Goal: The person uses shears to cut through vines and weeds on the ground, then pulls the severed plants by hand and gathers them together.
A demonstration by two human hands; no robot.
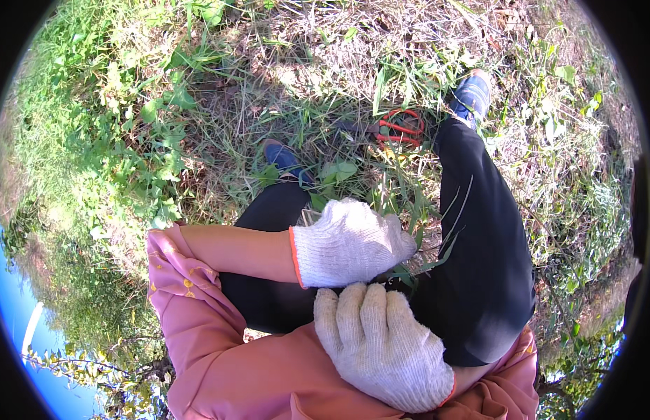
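Both my hands wear white knitted work gloves with orange cuff edges. My left hand (351,244) is curled in front of my body, above my lap. Its fingertips are hidden, and thin green grass blades (451,244) show just beyond it, so I cannot tell if it grips any. Just below, my right hand (385,346) lies against my pink top (262,373), with its fingers slightly apart and nothing seen in it. Red-handled shears (401,128) rest on the grass between my feet, their dark blades pointing left and partly covered by grass.
My knees in black trousers (482,252) are bent on both sides of my hands. One blue shoe (472,97) is at the upper right, the other (285,160) left of the shears. Dry and green grass surrounds me, with leafy weeds (162,152) at left and a branch (83,362) at lower left.
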